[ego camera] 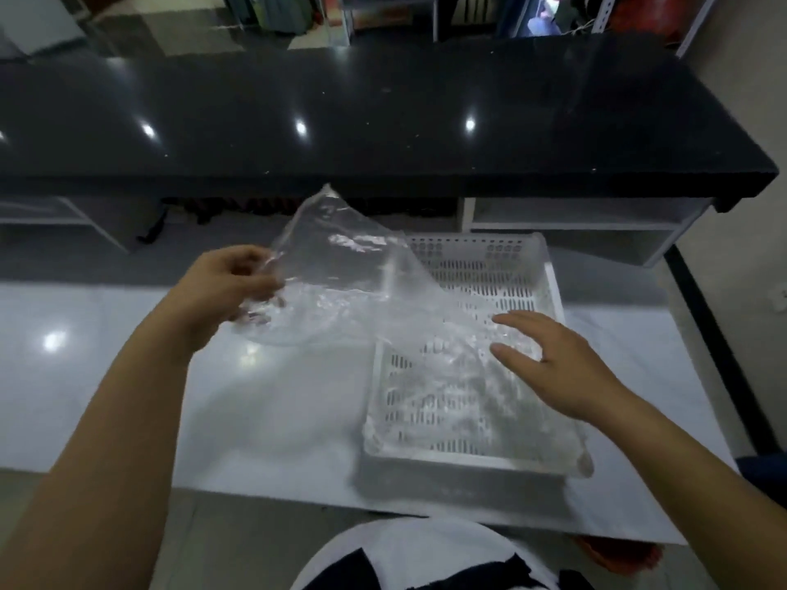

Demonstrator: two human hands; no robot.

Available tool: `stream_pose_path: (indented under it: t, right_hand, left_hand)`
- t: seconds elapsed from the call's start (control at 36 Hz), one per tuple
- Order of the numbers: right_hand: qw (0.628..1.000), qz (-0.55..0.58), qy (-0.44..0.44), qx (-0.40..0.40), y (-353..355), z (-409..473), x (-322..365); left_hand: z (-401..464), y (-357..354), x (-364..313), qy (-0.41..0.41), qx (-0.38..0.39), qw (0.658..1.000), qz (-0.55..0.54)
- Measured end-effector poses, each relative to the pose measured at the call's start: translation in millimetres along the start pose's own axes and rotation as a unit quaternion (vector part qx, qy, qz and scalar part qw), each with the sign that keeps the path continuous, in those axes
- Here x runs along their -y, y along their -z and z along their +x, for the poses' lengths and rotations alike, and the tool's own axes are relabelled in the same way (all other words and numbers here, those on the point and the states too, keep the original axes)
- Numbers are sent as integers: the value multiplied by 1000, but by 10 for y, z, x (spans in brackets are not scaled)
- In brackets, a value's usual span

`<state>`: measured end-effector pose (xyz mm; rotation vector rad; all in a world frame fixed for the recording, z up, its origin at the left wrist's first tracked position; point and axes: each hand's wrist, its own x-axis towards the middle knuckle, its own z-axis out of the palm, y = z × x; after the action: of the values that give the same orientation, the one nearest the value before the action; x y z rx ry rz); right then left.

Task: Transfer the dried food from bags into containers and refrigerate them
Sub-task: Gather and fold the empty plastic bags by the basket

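Pinching a clear plastic bag [340, 270] in our left hand [221, 287], we lift it above the white desk [106, 376]; its lower part drapes into the white slotted basket [549, 291] near the right edge, where our right hand [553, 364] hovers, fingers spread.

On the table [127, 376] before us, the tray [528, 283] sits at two o'clock. The bag [340, 270] drapes from ten o'clock over into it. The counter [383, 121] stands behind at twelve.
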<state>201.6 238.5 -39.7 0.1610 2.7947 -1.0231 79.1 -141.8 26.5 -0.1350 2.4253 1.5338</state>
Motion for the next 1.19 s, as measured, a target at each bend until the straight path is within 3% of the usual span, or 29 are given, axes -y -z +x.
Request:
stream_pose_path:
  t: [0.14, 0.33, 0.42, 0.53, 0.67, 0.78, 0.92, 1.08, 1.19]
  right_hand:
    - [994, -72, -13, 81, -104, 230, -47]
    - [976, -176, -31, 125, -359, 549, -21]
    - [961, -243, -18, 132, -397, 677, -24]
    - [946, -278, -9, 165, -362, 837, -67]
    - [933, -324, 23, 157, -304, 1001, -52]
    - [931, -331, 50, 144, -198, 1047, 46]
    - [969, -202, 87, 111, 186, 976, 349]
    - [983, -106, 135, 63, 660, 798, 935]
    - [986, -65, 148, 44, 819, 799, 1224]
  left_hand:
    - [-425, 238, 896, 99, -125, 975, -155]
    - [-698, 37, 1738, 187, -267, 906, -270]
    - [-733, -85, 1857, 222, -307, 889, -256]
    - [-778, -175, 1906, 230, -326, 892, -212]
    - [-800, -276, 1698, 151, -342, 925, -74]
    - [-757, -329, 1316, 44, -269, 962, -3]
    - [-672, -420, 741, -46, -109, 993, -6]
    - [-548, -666, 309, -85, 141, 984, 67]
    - [-482, -729, 221, -85, 163, 983, 22]
